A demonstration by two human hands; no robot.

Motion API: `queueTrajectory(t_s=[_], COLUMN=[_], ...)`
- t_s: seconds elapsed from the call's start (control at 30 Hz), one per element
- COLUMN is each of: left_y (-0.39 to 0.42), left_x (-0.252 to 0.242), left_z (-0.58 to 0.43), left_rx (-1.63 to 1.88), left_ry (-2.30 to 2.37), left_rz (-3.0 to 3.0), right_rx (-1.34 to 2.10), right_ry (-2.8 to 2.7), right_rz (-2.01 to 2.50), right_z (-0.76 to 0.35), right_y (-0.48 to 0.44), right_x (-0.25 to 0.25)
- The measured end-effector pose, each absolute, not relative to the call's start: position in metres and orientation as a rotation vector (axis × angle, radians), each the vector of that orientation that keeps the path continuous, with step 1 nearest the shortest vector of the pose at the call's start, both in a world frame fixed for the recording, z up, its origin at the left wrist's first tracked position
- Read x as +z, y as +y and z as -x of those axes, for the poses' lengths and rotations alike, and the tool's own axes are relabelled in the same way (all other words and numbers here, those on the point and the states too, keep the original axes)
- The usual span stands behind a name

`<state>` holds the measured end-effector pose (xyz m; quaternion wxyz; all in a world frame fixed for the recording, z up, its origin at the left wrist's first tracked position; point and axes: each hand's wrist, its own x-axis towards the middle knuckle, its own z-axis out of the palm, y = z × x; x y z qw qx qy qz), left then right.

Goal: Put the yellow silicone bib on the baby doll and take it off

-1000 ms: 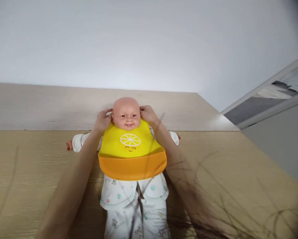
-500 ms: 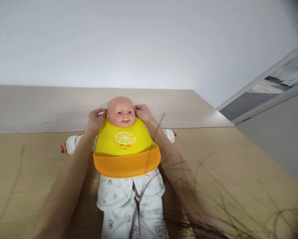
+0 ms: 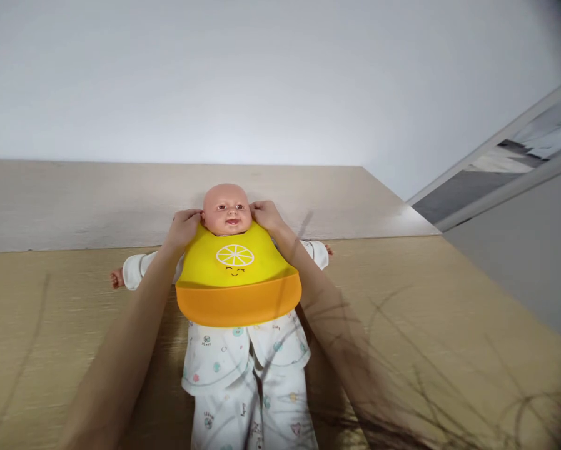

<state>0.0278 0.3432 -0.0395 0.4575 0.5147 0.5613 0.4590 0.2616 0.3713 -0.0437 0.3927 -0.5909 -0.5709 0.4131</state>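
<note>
Table (image 3: 50,300): pale wood grain, with a lighter raised board (image 3: 74,200) along its far edge. Doll (image 3: 214,359): lies on its back at the middle of the far edge, head against the board, arms spread toward the table's left and right sides, legs running toward the near edge and out of frame. It wears printed white pyjamas. Judged light, with a hard moulded head and a softer, floppy body, so it is best supported under the neck and trunk, not lifted by a limb. Bib (image 3: 237,278): yellow above, orange catch-pocket below, spread over the doll's chest with its collar around the neck. It looks like smooth silicone: flexible, springy, light, a little slick, not fragile. The pocket lip holds its shape, while the thin neck tabs are the natural place to grip. Left hand (image 3: 182,226): at the doll's neck on the table's left side, fingers curled in narrow and pinched on the bib's collar. Right hand (image 3: 265,215): mirrors it on the other side of the head, fingers likewise closed on the collar. The fastening behind the neck is hidden.
</note>
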Motion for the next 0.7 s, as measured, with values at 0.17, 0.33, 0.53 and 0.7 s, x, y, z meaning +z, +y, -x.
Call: queueTrajectory(t_s=[0.17,0.33,0.53,0.7], left_y=[0.3431,0.3422,0.3398,0.3421], left_x=[-0.0456,-0.0493,-0.0483,-0.0446], left_z=[-0.0275,-0.0271,-0.0288,-0.0221], left_rx=[1.092,1.081,1.084,1.063], left_ry=[1.385,1.366,1.347,1.472], left_rz=[-1.221,-1.194,-1.202,-1.271], right_rx=[1.054,1.024,1.061,1.108], right_ry=[-1.470,-1.486,-1.464,-1.456], right_rz=[1.549,1.562,1.510,1.522], right_z=[-0.2621,-0.2646,-0.2650,-0.2678], right_y=[0.3717,0.3713,0.3707,0.3677], right_x=[-0.0460,-0.0512,-0.0537,-0.0495])
